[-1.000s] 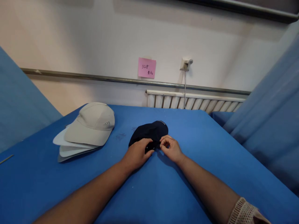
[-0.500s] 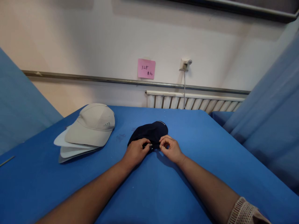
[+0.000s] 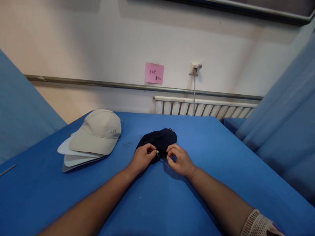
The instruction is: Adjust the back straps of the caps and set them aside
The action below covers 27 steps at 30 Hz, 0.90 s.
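A dark navy cap (image 3: 159, 139) lies on the blue table, its brim pointing away to the right and its back strap facing me. My left hand (image 3: 142, 157) pinches the strap by a small metal buckle (image 3: 157, 153) at the near edge of the cap. Thumb and fingertips of my right hand (image 3: 180, 160) are pinched together at the strap's right side; the strap end there is small and dark. On the left rests a stack of caps, a beige cap (image 3: 98, 131) uppermost, with pale brims (image 3: 67, 146) showing under it.
The blue table (image 3: 157, 203) stands against a wall with a metal rail (image 3: 110, 84) and a white radiator (image 3: 182, 106). Blue curtains (image 3: 287, 131) hang at both sides. A thin stick (image 3: 8, 169) lies at the far left. A pink note (image 3: 154, 73) is on the wall.
My left hand has shifted slightly left and tilted the buckle up. My right hand stays close to the strap, its fingers slightly moved.
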Each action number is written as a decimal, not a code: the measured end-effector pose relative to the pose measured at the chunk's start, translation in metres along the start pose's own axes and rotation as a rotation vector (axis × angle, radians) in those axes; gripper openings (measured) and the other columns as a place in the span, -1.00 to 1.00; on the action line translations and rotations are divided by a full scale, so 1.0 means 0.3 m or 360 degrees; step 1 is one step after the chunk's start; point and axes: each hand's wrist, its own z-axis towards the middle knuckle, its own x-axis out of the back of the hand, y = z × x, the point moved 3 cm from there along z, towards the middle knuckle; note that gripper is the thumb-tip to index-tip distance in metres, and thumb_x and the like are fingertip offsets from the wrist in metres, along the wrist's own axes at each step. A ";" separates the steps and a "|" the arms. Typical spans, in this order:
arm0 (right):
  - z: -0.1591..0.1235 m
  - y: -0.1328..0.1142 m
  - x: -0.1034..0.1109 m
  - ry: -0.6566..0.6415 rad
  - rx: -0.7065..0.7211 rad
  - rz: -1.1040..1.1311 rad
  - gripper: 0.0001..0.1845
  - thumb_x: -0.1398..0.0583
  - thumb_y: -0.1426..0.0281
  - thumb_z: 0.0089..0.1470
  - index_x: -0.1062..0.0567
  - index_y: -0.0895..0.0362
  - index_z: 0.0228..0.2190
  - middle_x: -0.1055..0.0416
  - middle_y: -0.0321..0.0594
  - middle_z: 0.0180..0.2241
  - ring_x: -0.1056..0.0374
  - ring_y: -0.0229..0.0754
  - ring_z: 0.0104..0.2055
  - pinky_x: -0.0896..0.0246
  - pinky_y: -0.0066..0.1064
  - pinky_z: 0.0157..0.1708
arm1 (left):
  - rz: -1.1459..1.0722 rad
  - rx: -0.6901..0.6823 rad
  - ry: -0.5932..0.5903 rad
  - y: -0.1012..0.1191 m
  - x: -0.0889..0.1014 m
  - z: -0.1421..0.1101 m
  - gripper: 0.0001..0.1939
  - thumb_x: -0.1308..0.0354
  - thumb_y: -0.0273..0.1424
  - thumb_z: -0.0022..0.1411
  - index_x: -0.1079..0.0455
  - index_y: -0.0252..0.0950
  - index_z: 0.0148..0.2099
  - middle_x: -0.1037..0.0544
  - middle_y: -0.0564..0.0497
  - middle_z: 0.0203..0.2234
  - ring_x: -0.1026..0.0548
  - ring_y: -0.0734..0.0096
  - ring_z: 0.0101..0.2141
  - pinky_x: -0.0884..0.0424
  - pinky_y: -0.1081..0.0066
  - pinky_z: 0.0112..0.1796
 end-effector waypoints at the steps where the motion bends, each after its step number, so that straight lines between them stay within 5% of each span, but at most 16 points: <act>1: 0.000 0.001 0.000 -0.0008 0.0006 -0.0010 -0.87 -0.16 0.56 -0.03 -0.39 0.09 -0.46 -0.41 -0.16 -0.28 -0.40 -0.16 -0.22 -0.36 -0.29 -0.21 | -0.0044 -0.0008 -0.0054 0.003 -0.002 0.000 -0.81 -0.16 -0.27 0.06 -0.44 -0.28 -0.33 -0.56 0.01 -0.45 -0.48 0.35 -0.42 -0.35 0.40 -0.37; 5: -0.002 0.011 0.003 0.0038 0.0008 0.0016 -0.88 -0.14 0.54 0.07 -0.41 0.08 -0.40 -0.42 -0.17 -0.28 -0.40 -0.17 -0.20 -0.36 -0.29 -0.17 | -0.0219 -0.0009 -0.0188 0.012 -0.007 0.001 -0.74 -0.25 -0.27 -0.01 -0.47 -0.30 -0.26 -0.58 -0.03 -0.36 -0.52 0.31 -0.32 -0.40 0.37 -0.27; 14: 0.001 0.013 -0.017 -0.0032 0.0164 -0.0228 -0.69 -0.15 0.50 0.13 -0.42 0.06 -0.07 -0.41 -0.07 -0.06 -0.34 -0.06 0.00 -0.31 -0.10 0.01 | -0.0794 0.0371 -0.0163 0.008 0.014 0.002 -0.72 -0.31 -0.27 -0.05 -0.45 -0.33 -0.30 -0.51 0.06 -0.52 -0.42 0.48 -0.52 -0.31 0.46 -0.44; 27: 0.018 0.000 -0.048 -0.0020 0.0121 -0.0737 -0.84 -0.15 0.41 0.16 -0.45 0.16 -0.20 -0.44 -0.04 -0.12 -0.33 -0.02 -0.08 -0.23 -0.14 -0.09 | -0.0940 0.0395 -0.0286 0.010 0.004 -0.002 -0.71 -0.35 -0.27 -0.04 -0.45 -0.34 -0.30 -0.49 0.04 -0.51 -0.39 0.50 -0.52 -0.28 0.48 -0.47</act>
